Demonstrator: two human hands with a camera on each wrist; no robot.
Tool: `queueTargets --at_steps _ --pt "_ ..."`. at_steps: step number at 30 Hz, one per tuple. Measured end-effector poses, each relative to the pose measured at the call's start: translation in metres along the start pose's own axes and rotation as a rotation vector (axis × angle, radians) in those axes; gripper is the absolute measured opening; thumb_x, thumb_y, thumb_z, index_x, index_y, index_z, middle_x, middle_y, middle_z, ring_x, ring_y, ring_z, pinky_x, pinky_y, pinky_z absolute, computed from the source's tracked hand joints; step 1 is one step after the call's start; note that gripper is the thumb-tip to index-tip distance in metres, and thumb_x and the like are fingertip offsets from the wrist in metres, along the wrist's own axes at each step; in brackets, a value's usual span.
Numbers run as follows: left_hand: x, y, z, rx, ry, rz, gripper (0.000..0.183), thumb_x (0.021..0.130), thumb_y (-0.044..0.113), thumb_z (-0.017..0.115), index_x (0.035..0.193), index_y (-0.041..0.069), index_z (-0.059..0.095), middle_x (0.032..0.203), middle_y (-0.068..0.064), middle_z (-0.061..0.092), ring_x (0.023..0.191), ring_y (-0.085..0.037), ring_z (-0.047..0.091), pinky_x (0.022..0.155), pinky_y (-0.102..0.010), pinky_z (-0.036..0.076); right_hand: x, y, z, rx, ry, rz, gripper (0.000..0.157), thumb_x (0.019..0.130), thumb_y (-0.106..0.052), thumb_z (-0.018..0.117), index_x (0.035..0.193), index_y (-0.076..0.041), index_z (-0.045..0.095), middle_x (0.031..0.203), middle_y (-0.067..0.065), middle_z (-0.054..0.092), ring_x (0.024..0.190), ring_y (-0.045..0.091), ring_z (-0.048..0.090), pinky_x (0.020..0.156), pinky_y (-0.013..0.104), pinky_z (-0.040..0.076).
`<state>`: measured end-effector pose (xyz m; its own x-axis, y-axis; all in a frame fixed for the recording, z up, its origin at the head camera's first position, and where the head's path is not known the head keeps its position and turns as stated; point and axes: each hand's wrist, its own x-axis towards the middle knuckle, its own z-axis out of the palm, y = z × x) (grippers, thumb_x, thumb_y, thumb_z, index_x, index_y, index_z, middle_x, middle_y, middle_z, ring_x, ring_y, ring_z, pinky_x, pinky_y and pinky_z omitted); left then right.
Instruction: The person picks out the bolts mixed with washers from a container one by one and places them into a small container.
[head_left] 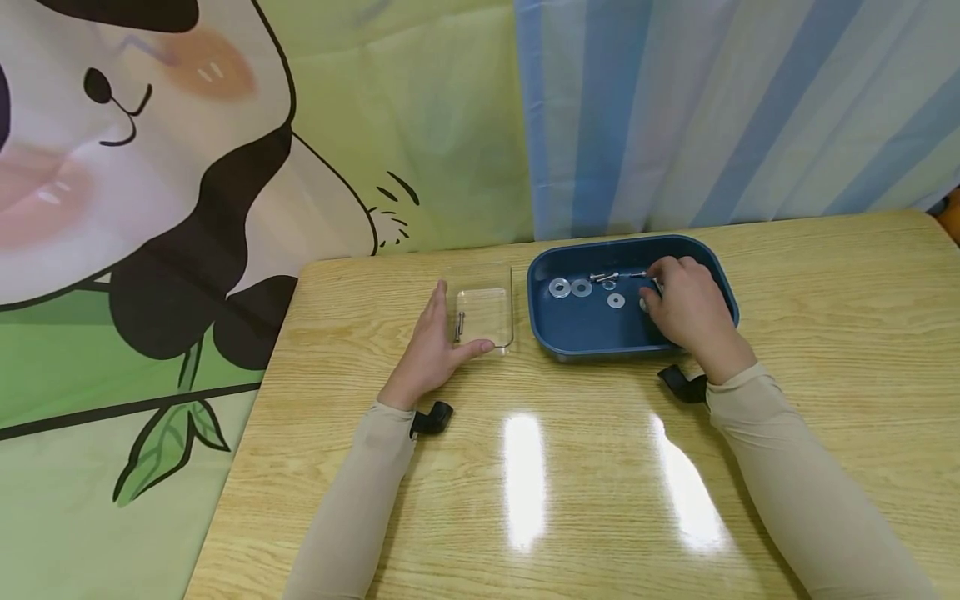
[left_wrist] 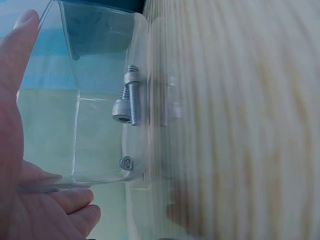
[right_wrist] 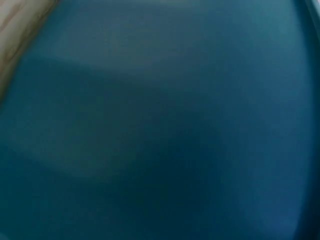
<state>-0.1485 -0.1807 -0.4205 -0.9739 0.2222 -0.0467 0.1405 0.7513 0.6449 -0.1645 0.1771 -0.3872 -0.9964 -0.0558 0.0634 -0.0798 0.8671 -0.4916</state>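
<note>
A clear plastic box (head_left: pixel 486 325) stands on the table, with my left hand (head_left: pixel 431 346) against its near left corner. The thumb lies along the near side and the straight fingers along the left side. Inside the box are socket-head screws (left_wrist: pixel 127 97) side by side, and another screw (left_wrist: pixel 126 163) lies apart, end-on. My right hand (head_left: pixel 692 304) reaches into the blue tray (head_left: pixel 573 333), thumb and index finger apart, close to a screw (head_left: pixel 637 274). More screws (head_left: pixel 604 277) and several flat washers (head_left: pixel 559 288) lie left of it. Only blurred blue tray shows in the right wrist view.
The wooden table (head_left: pixel 585 500) runs up to a striped curtain (head_left: pixel 675 108) and a panda-print cloth (head_left: pixel 420 125) behind it. The tray stands just right of the clear box, a narrow gap between them. A black wrist mount (head_left: pixel 684 383) sits below the tray's near edge.
</note>
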Motion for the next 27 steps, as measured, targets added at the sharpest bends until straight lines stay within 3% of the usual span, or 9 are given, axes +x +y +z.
queueTargets --at_steps 14,27 --pt "0.001 0.0 0.001 -0.007 0.001 0.006 0.123 0.083 0.065 0.071 0.162 0.009 -0.006 0.168 -0.012 -0.002 0.154 -0.03 0.004 0.121 -0.052 0.017 0.009 0.007 0.001 -0.061 -0.104 0.092 0.036 0.101 -0.012 0.058 0.125 0.014 0.054 0.118 0.036 0.049 0.111 0.053 0.047 0.092 0.062 0.042" --pt "0.0 -0.001 0.001 -0.009 0.006 0.008 0.123 0.083 0.065 0.07 0.162 0.008 -0.006 0.168 -0.013 -0.002 0.153 -0.031 0.005 0.121 -0.052 0.017 0.017 0.011 0.006 -0.118 -0.148 0.127 0.038 0.101 -0.012 0.057 0.121 0.019 0.052 0.113 0.038 0.05 0.107 0.055 0.049 0.092 0.063 0.043"
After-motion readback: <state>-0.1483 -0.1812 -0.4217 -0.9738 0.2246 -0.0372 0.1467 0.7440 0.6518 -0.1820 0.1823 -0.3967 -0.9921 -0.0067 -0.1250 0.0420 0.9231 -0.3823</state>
